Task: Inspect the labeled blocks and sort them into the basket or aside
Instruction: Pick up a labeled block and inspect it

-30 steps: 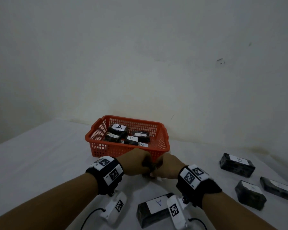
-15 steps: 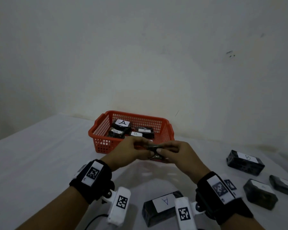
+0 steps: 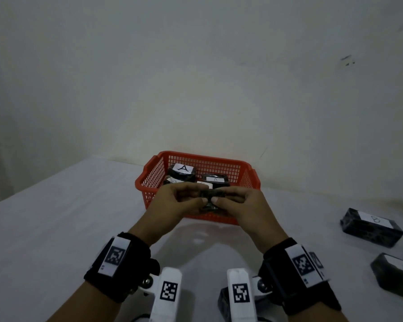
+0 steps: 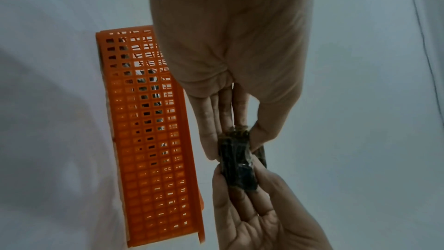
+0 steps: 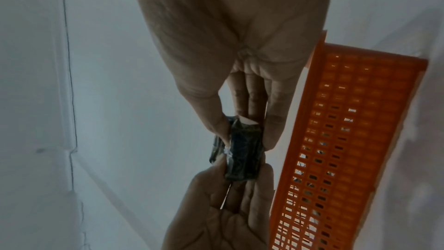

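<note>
Fingers of 2 hands, left hand point(image 3: 175, 203) and right hand point(image 3: 244, 205), pinch 1 dark block point(image 3: 211, 196) before 1 basket point(image 3: 149, 182).

A small dark block point(image 3: 211, 194) is up in the air — pinched at both ends, just in front of the red basket point(image 3: 149, 196). More dark blocks point(image 3: 183, 173) with white labels lie inside the basket — some marked A.
</note>
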Tool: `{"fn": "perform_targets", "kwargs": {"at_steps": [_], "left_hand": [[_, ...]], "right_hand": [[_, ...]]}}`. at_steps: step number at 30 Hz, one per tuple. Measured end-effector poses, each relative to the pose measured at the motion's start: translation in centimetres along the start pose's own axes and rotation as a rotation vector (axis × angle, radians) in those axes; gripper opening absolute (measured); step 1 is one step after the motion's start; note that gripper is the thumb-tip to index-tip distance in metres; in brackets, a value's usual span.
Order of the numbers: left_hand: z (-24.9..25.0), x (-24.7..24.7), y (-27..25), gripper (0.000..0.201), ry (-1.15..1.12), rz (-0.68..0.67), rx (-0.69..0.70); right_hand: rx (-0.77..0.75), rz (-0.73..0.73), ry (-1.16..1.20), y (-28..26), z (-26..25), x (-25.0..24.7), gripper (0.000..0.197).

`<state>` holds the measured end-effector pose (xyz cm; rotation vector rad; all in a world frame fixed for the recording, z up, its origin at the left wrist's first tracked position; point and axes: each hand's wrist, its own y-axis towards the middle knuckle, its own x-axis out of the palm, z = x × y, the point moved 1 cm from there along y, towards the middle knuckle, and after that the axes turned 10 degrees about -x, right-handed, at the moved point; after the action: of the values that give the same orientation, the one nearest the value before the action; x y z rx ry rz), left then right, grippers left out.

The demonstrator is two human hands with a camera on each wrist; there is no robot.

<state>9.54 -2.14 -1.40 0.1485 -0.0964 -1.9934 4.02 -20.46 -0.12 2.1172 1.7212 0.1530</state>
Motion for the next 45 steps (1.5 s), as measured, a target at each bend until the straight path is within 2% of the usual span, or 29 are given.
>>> {"fn": "perform_targets", "kwargs": {"at_steps": [3,7,11,14,18,20,23,28,33,36,39,42,45], "left_hand": [[-0.2,-0.3,0.0,0.028,0.011,0.041,0.021],[-0.2,-0.6,-0.2,0.033,-0.028,-0.013,0.042],[-0.5,-0.1,-0.3,0.033,0.047,0.048,0.107],[-1.0,0.2,-0.5,0.035,0.111,0.065,0.146],[-1.2,0.4,-0.9,0.038,0.17,0.051,0.18],[-1.2,0.6,-1.0,0.043,0.159,0.016,0.169],[-1.3,0.8,-1.2,0.047,0.116,-0.049,0.082],[-1.5,1.2,-1.2,0.03,0.093,0.066,0.058],[-1.6,1.0,-1.3,0.035,0.025,0.017,0.013],[-1.6,1.3,-1.3,0.04,0.092,0.079,0.055],[-1.6,1.3,-1.3,0.043,0.103,0.124,0.106],[-1.5,1.2,-1.4,0.045,0.112,0.077,0.135],[-1.4,1.4,-1.5,0.054,0.109,-0.008,0.104]], "right_hand": [[-0.013,-0.006,-0.056,0.0,0.1,0.4,0.027],[-0.056,0.025,-0.103,-0.2,0.3,0.3,0.024],[-0.08,0.031,-0.088,-1.1,0.8,0.3,0.027],[0.003,-0.028,0.023,-1.5,1.1,0.1,0.035],[0.066,-0.088,0.192,-1.7,1.0,0.2,0.028],[0.038,-0.053,0.167,-1.8,1.1,0.2,0.025],[-0.003,-0.004,0.109,-1.9,1.4,-0.2,0.028],[-0.004,-0.041,0.134,-2.1,1.3,-0.4,0.028],[-0.025,-0.005,0.06,-2.2,1.3,-0.8,0.028],[-0.06,0.0,0.02,-2.3,1.4,-0.8,0.034],[-0.002,-0.047,0.122,-2.0,1.6,-0.5,0.035],[0.064,-0.045,0.249,-1.9,1.5,-0.6,0.023],[0.042,-0.014,0.192,-2.1,1.5,-1.0,0.026]]}}
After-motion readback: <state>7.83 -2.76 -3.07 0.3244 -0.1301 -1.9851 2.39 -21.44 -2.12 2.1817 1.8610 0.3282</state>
